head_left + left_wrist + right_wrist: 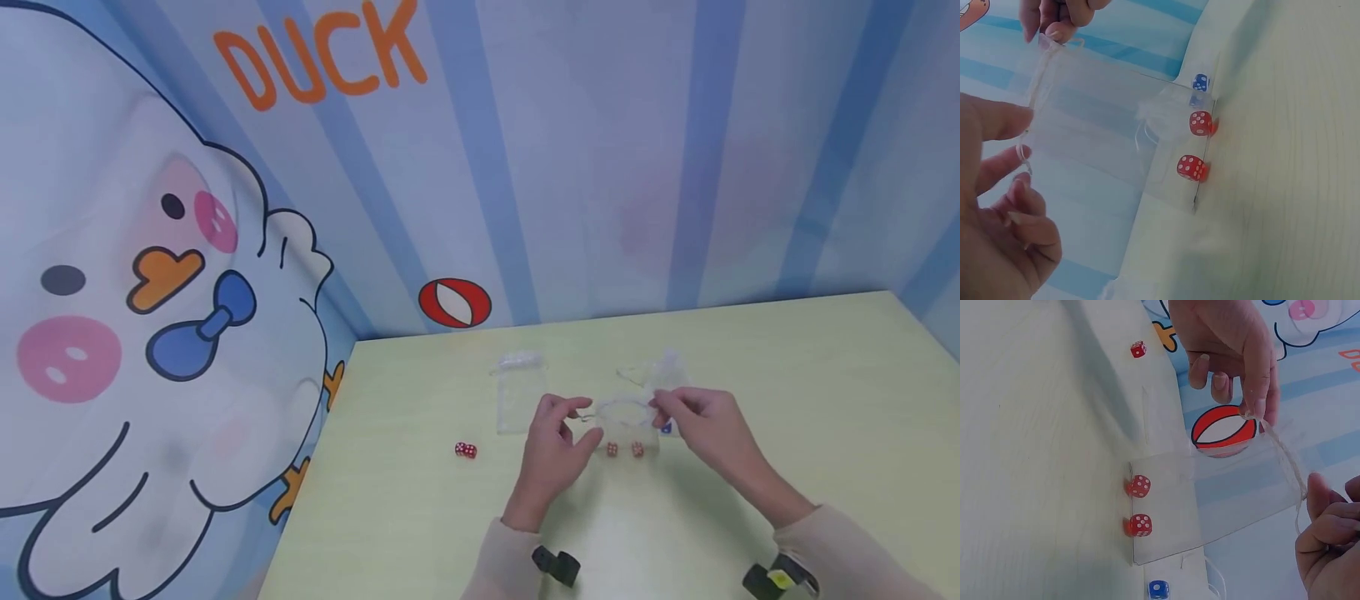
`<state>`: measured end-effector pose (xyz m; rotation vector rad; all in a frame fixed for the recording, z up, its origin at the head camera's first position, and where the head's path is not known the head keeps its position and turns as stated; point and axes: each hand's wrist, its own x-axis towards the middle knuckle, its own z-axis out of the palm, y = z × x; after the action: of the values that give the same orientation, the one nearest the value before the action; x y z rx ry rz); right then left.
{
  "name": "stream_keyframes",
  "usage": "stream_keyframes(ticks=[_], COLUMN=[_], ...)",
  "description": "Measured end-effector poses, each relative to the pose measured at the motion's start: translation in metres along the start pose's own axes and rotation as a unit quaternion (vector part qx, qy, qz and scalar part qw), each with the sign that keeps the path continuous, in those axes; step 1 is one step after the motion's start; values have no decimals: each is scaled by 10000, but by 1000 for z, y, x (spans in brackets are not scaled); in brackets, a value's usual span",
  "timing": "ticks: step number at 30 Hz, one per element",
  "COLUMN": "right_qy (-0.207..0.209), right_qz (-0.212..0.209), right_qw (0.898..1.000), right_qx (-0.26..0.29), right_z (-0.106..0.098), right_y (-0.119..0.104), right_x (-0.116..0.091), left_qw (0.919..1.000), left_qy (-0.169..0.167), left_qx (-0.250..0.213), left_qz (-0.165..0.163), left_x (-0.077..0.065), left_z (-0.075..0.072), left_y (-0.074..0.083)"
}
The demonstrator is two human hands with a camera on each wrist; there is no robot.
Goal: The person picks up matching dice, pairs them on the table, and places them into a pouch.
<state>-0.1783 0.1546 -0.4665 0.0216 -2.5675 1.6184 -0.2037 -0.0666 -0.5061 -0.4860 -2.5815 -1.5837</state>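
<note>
Pull should be even at both sides, as I judge it. Left hand [553,450] pinches the drawstring [1286,450] at the left end of the mouth of a clear pouch [1110,106]; best level with the right hand [708,421], which pinches the mouth's right corner, so two red dice [1190,167] sit low, unspilled. Clear pouch hangs between the hands, body below both grips, dice apart along its bottom edge. Blue die [1159,589]: right of these, farther back.
</note>
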Motion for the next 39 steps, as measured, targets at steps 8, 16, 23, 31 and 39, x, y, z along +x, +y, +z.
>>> stream_keyframes(ticks=[8,16,23,31,39], right_qy=[-494,-349,-18,282,413], right_qz=[-91,-359,-762,-1118,-1488], right_qw=[9972,9976,9936,9851,9765], right_qx=[559,-481,-833,-1273,-1503], right_z=[0,5,6,5,4], right_y=[3,15,18,17,18], right_x=[-2,-4,-2,0,0], left_qw=[9995,9991,9985,9980,9976], left_qy=[70,195,183,164,99], left_qx=[138,-175,-403,-499,-579], left_qz=[281,334,326,343,355], left_x=[2,2,4,5,2], left_z=[4,4,2,0,0], left_y=[-6,-7,-9,-12,-13])
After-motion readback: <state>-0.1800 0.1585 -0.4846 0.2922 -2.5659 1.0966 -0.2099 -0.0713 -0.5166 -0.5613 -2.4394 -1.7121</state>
